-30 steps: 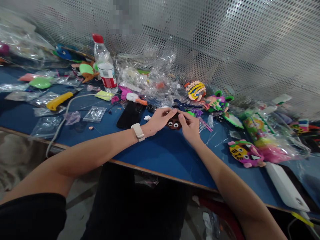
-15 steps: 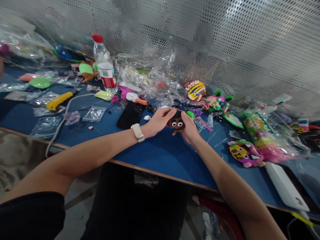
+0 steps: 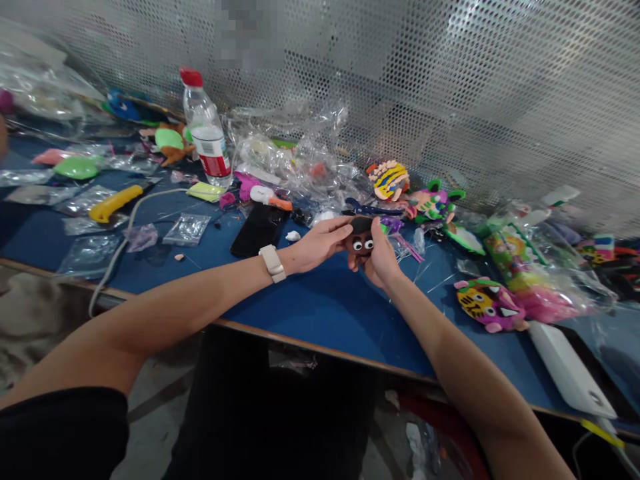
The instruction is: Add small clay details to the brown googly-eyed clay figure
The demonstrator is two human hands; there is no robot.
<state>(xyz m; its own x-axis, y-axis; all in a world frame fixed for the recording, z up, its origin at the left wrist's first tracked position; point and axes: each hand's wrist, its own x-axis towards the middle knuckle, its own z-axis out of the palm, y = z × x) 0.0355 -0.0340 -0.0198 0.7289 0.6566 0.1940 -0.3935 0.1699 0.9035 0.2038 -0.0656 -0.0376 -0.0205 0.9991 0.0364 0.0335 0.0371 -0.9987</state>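
Note:
Between my hands, above the blue table [image 3: 320,313], is a small brown clay head [image 3: 362,244] with two white eyes and a dark top. My left hand [image 3: 323,243] grips its left side, thumb near the dark top. Wrapped round the right side is my right hand [image 3: 381,257], its fingers partly hidden behind and below the head. A pale band [image 3: 273,263] circles my left wrist. Just left of my left hand are a black phone [image 3: 257,230] and a scrap of white clay [image 3: 293,236].
A water bottle [image 3: 207,137] stands behind, with crumpled plastic bags [image 3: 300,150] beside it. At the left lies a yellow-handled knife [image 3: 116,203]. Finished-looking clay animals [image 3: 490,307] sit to the right, near a white power bank [image 3: 573,370]. A cable [image 3: 131,233] crosses the table's left part.
The brown clay head has turned and tilted to the right, its eyes shifting slightly right. My left thumb and fingers have moved a little along it. Both hands still hold it.

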